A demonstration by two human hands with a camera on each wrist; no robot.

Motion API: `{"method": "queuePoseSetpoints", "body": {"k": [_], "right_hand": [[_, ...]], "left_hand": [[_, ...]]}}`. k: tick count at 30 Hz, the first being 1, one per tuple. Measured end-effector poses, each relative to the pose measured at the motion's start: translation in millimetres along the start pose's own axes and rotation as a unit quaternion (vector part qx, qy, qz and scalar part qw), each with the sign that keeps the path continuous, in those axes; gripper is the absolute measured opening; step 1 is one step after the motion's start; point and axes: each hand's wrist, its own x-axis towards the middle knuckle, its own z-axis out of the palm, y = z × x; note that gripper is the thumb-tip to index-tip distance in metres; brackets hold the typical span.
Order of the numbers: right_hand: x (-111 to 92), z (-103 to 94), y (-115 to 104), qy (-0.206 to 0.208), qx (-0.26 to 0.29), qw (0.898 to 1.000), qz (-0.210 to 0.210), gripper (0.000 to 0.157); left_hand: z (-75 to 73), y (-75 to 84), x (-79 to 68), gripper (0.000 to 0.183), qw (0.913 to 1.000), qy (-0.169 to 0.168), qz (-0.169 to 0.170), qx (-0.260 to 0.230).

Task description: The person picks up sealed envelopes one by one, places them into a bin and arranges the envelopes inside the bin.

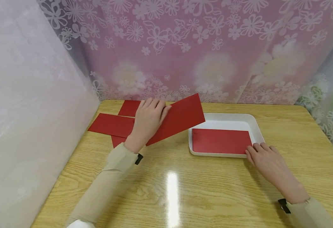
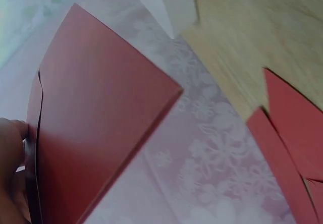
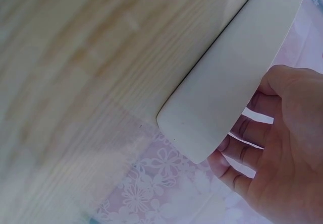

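Observation:
My left hand [image 1: 150, 118] pinches a red envelope [image 1: 183, 118] near its left part and holds it raised and tilted over the table, its far right corner overlapping the tray's left end in the head view. In the left wrist view the envelope's broad face and flap edge show beside the fingers [image 2: 12, 133]. Another red envelope [image 1: 221, 141] lies flat in a white rectangular tray [image 1: 229, 117], along its near side. At the tray's near right corner, my right hand [image 1: 272, 163] grips the rim. The right wrist view shows its fingertips at the tray's outer wall [image 3: 217, 82].
Several more red envelopes [image 1: 110, 123] lie crossed over one another at the left, partly behind the left forearm. The wooden table [image 1: 206, 186] meets a pink flowered curtain [image 1: 177, 57] at the back and a pale sheet [image 1: 35, 95] on the left.

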Motion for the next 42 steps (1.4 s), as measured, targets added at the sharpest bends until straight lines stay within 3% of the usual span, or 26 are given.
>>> {"method": "queuePoseSetpoints", "body": {"k": [7,14,20,26,36,39,42], "right_hand": [[0.0,-1.1,0.4,-0.006,-0.006,1.000,-0.001,0.058],[-0.2,-2.0,0.5,-0.007,-0.005,1.000,-0.001,0.057],[-1.5,-0.7,2.0,-0.014,-0.010,1.000,-0.004,0.056],[-4.5,-0.2,2.8,-0.029,-0.006,1.000,0.002,0.061],[-4.0,-1.0,1.9,-0.020,-0.012,1.000,-0.004,0.062],[-4.0,-0.8,2.0,-0.021,-0.011,1.000,-0.001,0.062],[-4.2,-0.4,2.4,-0.027,-0.010,1.000,0.004,0.062]], "left_hand": [[10.4,27.8,31.3,0.029,0.9992,0.022,0.031,-0.008],[31.0,54.0,55.6,0.027,0.9977,0.026,0.060,-0.017],[55.5,76.3,70.7,0.026,0.9966,0.021,0.079,-0.013],[82.0,97.6,76.5,0.026,0.9946,0.018,0.097,-0.035],[113.2,122.1,60.3,0.027,0.9877,-0.070,0.136,-0.032],[119.5,126.1,54.2,0.028,0.9820,-0.128,0.137,-0.023],[122.2,128.2,49.8,0.029,0.9703,-0.203,0.131,-0.017]]}}
